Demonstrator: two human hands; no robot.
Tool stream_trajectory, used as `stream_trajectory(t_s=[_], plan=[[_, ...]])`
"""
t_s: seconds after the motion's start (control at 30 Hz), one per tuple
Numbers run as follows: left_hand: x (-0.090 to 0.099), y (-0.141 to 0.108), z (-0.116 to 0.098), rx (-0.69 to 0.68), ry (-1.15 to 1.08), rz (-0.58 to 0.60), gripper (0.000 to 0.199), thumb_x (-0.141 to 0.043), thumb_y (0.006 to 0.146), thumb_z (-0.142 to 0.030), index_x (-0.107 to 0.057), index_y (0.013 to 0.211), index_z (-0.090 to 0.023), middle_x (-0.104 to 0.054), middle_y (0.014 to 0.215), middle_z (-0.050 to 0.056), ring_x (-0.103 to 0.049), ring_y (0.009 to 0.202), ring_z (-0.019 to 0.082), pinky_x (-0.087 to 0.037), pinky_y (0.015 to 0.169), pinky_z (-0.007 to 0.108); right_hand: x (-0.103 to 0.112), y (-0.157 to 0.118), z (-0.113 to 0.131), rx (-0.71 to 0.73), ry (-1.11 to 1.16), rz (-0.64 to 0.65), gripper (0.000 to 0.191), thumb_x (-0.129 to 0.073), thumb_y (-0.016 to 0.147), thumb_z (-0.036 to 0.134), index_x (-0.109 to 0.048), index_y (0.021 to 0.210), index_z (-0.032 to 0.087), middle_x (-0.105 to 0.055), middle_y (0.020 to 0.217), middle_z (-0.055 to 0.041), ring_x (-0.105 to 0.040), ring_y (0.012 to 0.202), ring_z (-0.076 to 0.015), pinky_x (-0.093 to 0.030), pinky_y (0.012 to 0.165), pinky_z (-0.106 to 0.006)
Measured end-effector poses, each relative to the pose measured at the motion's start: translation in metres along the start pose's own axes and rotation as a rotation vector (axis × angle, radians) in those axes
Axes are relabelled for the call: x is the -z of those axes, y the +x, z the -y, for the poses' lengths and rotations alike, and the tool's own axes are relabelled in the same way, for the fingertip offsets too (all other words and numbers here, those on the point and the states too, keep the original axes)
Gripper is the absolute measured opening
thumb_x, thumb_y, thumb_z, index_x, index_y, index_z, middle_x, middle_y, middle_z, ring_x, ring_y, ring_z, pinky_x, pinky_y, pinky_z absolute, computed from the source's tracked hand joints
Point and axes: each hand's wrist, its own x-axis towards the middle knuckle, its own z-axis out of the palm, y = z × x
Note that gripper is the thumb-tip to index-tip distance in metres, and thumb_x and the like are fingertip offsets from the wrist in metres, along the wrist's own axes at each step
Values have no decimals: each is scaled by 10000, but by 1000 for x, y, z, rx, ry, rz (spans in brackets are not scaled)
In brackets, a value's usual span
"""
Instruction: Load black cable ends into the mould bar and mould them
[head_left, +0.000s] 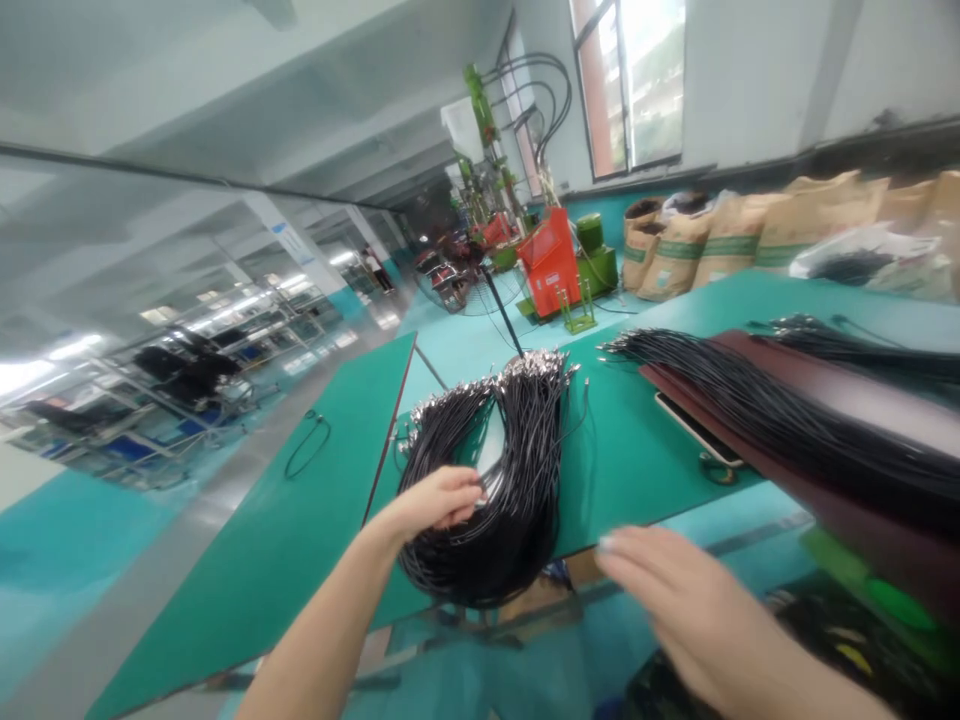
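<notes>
A large bundle of black cables (487, 560) with silvery metal ends lies bent in a U on the green table, its ends pointing away from me. Over the inner side of the bend is my left hand (444, 498), fingers curled together against the cables; what they hold, if anything, is hidden. My right hand (667, 580), blurred, is off the table's near edge, to the right of the bundle. Its fingers are stretched out and nothing shows in them.
Right of the bundle, another long sheaf of black cables (795, 430) rests on a dark red board (675, 385). A phone (697, 428) lies beside the board. One looped cable (307, 445) is on the left green tabletop (247, 560). Paper sacks (739, 240) and a red-green machine (550, 262) stand behind.
</notes>
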Motion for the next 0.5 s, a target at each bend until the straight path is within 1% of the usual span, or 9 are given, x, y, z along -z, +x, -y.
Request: stream_trajectory(t_s=[0.07,0.1,0.17,0.2,0.27,0.37,0.43,0.47,0.5], plan=[[-5,3,6,7,5,30,301,-514,753,-446,-417,675,-172,-412,482,-66,-299,376,31,-187,358,167,-23,43,5,98,36,126,445,-392,744,50,-496,1168,143,-524,1185,-97,-414,1106,-217,-330,953,-376],[-6,3,10,7,-14,38,303,-510,757,-450,-404,677,-177,-398,480,-71,-290,377,32,-176,357,168,-35,62,7,137,47,163,399,-402,767,94,-498,1152,129,-519,1180,-103,-406,1104,-223,-328,949,-375],[-7,4,18,11,-87,39,310,-511,755,-464,-387,698,-185,-355,484,-84,-267,390,32,-156,360,170,-57,93,9,213,44,212,296,-406,819,179,-519,1087,119,-551,1089,-93,-439,1033,-210,-347,920,-350],[-9,4,22,19,-131,28,318,-520,746,-476,-390,719,-187,-337,499,-88,-263,405,32,-158,367,168,-67,103,8,243,25,220,257,-403,836,205,-532,1041,120,-566,1030,-83,-454,988,-203,-344,920,-350],[-12,4,28,35,-203,-15,349,-543,719,-507,-416,769,-186,-320,544,-84,-281,449,35,-191,394,163,-85,112,3,292,-24,214,230,-379,861,222,-539,993,124,-574,963,-64,-463,932,-195,-298,962,-381],[-14,3,29,22,-221,-70,373,-568,695,-519,-472,823,-182,-344,597,-64,-326,508,44,-258,444,167,-105,111,-8,283,-81,193,277,-390,866,272,-529,1045,113,-573,961,-71,-453,947,-211,-184,1028,-429],[-2,-1,22,0,-237,-103,340,-583,704,-483,-499,831,-179,-341,572,-63,-311,484,41,-241,425,165,-114,107,-14,226,-97,211,357,-467,825,372,-538,1049,102,-575,932,-81,-456,940,-226,-175,1034,-415],[10,-3,15,-21,-273,-144,313,-587,714,-456,-509,837,-178,-326,544,-68,-285,455,37,-213,402,161,-117,106,-16,197,-97,223,394,-506,794,420,-551,1025,104,-574,910,-81,-459,927,-231,-193,1027,-402],[26,-7,7,-48,-335,-205,280,-580,728,-427,-517,837,-176,-293,505,-79,-240,418,31,-167,375,156,-119,104,-17,174,-89,234,420,-535,766,461,-563,994,109,-569,888,-78,-463,905,-231,-225,1010,-385]])
